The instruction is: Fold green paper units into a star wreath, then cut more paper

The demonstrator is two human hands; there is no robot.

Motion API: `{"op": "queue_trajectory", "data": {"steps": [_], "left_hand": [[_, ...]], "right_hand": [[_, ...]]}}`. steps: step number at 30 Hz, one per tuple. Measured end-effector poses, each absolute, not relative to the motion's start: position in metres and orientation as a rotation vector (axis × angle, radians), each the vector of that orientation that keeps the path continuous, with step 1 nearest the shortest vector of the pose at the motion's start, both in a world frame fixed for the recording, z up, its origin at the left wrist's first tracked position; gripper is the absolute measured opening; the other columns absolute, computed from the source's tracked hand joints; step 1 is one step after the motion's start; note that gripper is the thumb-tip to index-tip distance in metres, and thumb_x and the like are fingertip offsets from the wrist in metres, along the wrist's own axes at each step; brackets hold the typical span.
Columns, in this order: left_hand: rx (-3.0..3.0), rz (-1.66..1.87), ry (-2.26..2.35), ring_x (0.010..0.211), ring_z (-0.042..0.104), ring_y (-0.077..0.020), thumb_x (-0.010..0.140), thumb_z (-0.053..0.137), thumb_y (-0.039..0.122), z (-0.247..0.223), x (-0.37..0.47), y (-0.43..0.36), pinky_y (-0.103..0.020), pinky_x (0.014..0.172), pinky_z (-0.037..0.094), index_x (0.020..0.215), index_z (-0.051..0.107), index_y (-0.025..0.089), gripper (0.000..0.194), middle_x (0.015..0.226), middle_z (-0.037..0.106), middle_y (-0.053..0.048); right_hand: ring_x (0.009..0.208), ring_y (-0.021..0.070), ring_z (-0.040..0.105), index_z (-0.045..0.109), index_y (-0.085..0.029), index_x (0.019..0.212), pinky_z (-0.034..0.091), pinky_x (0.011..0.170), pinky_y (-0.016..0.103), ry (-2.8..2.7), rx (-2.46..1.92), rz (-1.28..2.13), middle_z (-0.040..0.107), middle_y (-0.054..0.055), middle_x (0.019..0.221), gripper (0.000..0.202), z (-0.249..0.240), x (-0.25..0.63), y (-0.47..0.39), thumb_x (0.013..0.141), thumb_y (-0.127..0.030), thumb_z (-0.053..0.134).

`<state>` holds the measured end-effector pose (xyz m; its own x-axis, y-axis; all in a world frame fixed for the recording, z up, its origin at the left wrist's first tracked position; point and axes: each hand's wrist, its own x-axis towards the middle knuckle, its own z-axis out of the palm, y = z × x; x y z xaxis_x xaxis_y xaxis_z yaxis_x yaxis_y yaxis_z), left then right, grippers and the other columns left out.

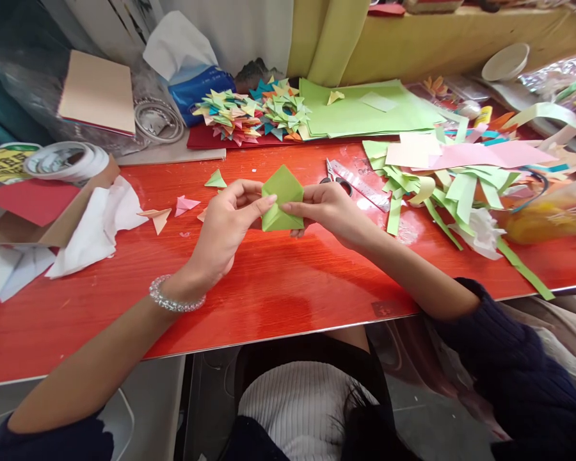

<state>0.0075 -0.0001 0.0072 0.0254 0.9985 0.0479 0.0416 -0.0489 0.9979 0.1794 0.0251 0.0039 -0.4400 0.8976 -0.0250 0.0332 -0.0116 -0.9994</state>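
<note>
Green paper, one folded piece (pixel 283 187): peaked top, straight lower edge, creases visible; held over our red tabletop (pixel 269 288). Left hand (pixel 228 211), ours: gripping the paper's left side, thumb in front, beaded bracelet (pixel 175 306) at wrist. Right hand (pixel 326 208), ours: pinching the opposite side, thumb in front. Yellow printed packaging (pixel 0 166), far left: characters we cannot read confidently.
</note>
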Motion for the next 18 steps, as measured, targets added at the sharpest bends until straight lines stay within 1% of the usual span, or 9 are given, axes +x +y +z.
{"op": "queue_trajectory", "data": {"steps": [2,4,6,9,11,14,18], "left_hand": [[1.299,1.244,1.214,0.074,0.065,-0.0121,0.076,0.072,0.025,0.0063,0.0057,0.0022,-0.02,0.058,0.054,0.084,0.063,0.018,0.014,0.083,0.067,-0.001],[1.309,1.251,1.214,0.07,0.065,-0.0121,0.076,0.073,0.023,0.0065,0.0041,0.0037,-0.021,0.057,0.054,0.079,0.063,0.018,0.011,0.079,0.067,0.0],[1.302,1.256,1.205,0.067,0.065,-0.0123,0.075,0.073,0.022,0.0077,0.0031,0.0042,-0.022,0.057,0.055,0.077,0.063,0.019,0.01,0.075,0.067,0.001],[1.276,1.257,1.165,0.065,0.066,-0.0123,0.075,0.073,0.02,0.0098,0.0023,0.0043,-0.023,0.057,0.056,0.083,0.069,0.02,0.009,0.072,0.068,0.002],[1.256,1.252,1.127,0.064,0.067,-0.0121,0.075,0.072,0.02,0.0107,0.0017,0.0044,-0.023,0.058,0.057,0.087,0.072,0.021,0.012,0.073,0.071,0.001],[1.234,1.258,1.074,0.067,0.068,-0.0117,0.076,0.072,0.02,0.0115,0.0009,0.0042,-0.022,0.061,0.058,0.085,0.076,0.022,0.011,0.078,0.074,0.0],[1.299,1.265,1.077,0.076,0.07,-0.0131,0.078,0.067,0.017,0.0147,0.0008,0.0013,-0.024,0.069,0.059,0.084,0.077,0.022,0.013,0.086,0.075,-0.001]], "right_hand": [[0.053,0.0095,0.06,0.067,-0.01,0.073,0.052,0.053,0.024,-1.595,-1.007,1.557,0.066,0.003,0.064,0.03,0.006,0.1808,0.0258,0.072,-0.039,0.077],[0.056,0.0086,0.059,0.067,-0.011,0.073,0.05,0.054,0.022,-1.587,-0.993,1.508,0.065,0.001,0.064,0.029,0.0061,0.1817,0.0264,0.072,-0.038,0.077],[0.062,0.0084,0.059,0.068,-0.012,0.079,0.049,0.057,0.021,-1.545,-0.96,1.449,0.066,0.001,0.07,0.028,0.0048,0.1821,0.0268,0.073,-0.038,0.076],[0.069,0.0098,0.061,0.071,-0.014,0.091,0.049,0.061,0.023,-1.504,-0.946,1.403,0.068,0.001,0.079,0.028,0.0026,0.1822,0.0261,0.076,-0.038,0.072],[0.069,0.0101,0.06,0.072,-0.015,0.094,0.05,0.062,0.023,-1.482,-0.962,1.392,0.068,0.001,0.078,0.026,0.0024,0.1823,0.0249,0.077,-0.035,0.072],[0.071,0.0105,0.062,0.073,-0.019,0.099,0.051,0.066,0.025,-1.416,-0.931,1.446,0.07,0.0,0.081,0.024,0.0032,0.1829,0.0235,0.078,-0.03,0.071],[0.076,0.01,0.065,0.073,-0.02,0.096,0.053,0.072,0.025,-1.354,-0.867,1.505,0.07,0.0,0.086,0.019,0.0019,0.1841,0.0248,0.079,-0.027,0.068]]}}
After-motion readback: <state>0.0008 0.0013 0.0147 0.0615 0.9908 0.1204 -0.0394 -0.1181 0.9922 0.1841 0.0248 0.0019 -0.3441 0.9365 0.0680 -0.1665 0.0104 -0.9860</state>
